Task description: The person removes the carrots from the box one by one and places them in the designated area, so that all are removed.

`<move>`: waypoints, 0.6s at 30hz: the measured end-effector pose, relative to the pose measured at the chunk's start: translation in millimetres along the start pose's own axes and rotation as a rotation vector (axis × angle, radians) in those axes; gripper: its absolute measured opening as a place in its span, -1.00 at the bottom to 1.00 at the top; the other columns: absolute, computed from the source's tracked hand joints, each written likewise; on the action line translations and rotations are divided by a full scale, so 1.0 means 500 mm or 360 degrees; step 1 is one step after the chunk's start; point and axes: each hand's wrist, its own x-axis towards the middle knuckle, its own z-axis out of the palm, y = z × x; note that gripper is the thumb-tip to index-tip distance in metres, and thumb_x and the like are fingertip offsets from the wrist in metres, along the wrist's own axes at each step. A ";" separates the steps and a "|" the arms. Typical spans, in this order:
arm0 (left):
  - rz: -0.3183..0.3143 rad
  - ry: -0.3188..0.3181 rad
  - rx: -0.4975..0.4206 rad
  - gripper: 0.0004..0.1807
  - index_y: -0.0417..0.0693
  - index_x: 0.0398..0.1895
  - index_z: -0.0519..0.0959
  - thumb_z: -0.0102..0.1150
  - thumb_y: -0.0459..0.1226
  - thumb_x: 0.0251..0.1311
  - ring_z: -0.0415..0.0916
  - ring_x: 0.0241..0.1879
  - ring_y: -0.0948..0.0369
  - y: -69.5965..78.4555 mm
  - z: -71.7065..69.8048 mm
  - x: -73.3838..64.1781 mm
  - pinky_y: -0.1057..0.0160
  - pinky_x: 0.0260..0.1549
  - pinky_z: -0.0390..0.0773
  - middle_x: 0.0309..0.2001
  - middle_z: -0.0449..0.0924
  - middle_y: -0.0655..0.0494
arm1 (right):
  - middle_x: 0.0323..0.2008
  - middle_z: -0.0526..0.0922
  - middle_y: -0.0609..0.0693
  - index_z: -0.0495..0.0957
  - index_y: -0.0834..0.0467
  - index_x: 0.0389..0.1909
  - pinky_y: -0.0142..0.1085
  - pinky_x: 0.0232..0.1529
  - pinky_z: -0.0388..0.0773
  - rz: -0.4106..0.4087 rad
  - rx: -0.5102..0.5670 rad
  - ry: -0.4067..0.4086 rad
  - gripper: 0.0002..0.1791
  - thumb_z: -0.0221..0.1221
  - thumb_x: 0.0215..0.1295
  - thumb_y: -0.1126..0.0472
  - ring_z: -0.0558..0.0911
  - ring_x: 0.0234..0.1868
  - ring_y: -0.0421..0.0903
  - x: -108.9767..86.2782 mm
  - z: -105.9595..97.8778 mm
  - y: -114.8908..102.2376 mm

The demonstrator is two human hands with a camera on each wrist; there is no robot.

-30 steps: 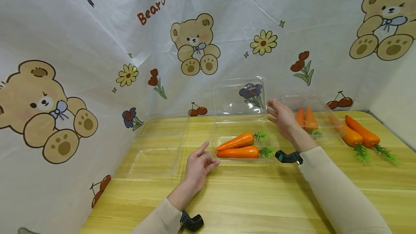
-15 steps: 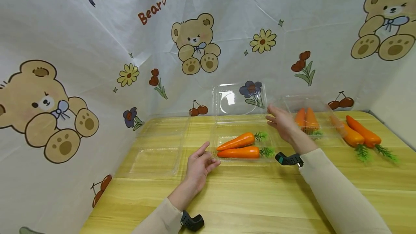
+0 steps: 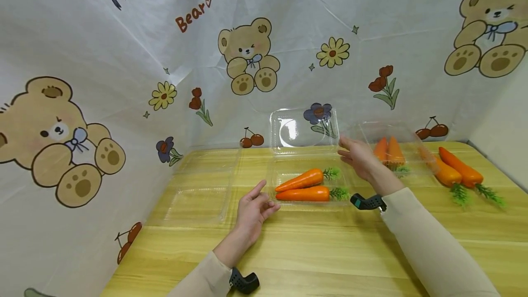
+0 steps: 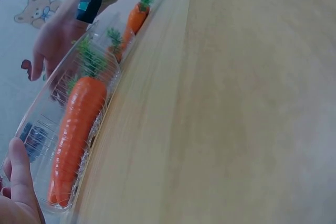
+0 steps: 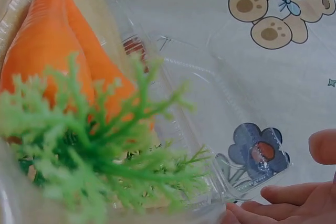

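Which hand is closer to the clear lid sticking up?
Right. The right hand is beside the lid; the left hand is by the near left corner of the container.

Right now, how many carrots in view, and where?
6: two carrots in the middle clear container, two carrots seen through the right clear container, two carrots on the tabletop further right. The right hand and arm could hide more.
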 end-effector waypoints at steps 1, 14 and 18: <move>-0.0004 0.0000 0.0000 -0.34 -0.13 0.59 0.22 -0.05 -0.50 0.44 0.53 -0.39 0.27 0.000 0.000 0.000 0.26 -0.11 0.80 -0.24 0.35 0.13 | 0.65 -0.30 0.28 -0.33 0.31 0.64 0.08 0.68 -0.06 0.0002 -0.0015 0.0006 -0.22 -0.30 0.71 -0.07 -0.09 0.65 0.29 -0.001 -0.001 -0.001; 0.0021 -0.0012 0.0002 -0.31 -0.16 0.60 0.19 -0.03 -0.49 0.41 0.54 -0.40 0.28 0.000 -0.001 0.000 0.26 -0.12 0.80 -0.27 0.35 0.13 | 0.60 0.04 0.35 0.03 0.40 0.59 0.11 0.63 0.13 -0.0101 -0.0163 0.0089 -0.31 -0.15 0.69 0.03 0.14 0.57 0.32 -0.009 0.002 -0.019; 0.0007 0.0005 -0.0005 -0.31 -0.14 0.60 0.21 -0.02 -0.49 0.40 0.54 -0.40 0.27 -0.002 -0.001 0.000 0.25 -0.12 0.80 -0.25 0.36 0.12 | 0.43 0.35 0.29 0.22 0.41 0.51 0.08 0.58 0.26 -0.0170 -0.0242 0.0039 -0.34 -0.08 0.66 0.00 0.41 0.39 0.18 -0.009 0.008 -0.017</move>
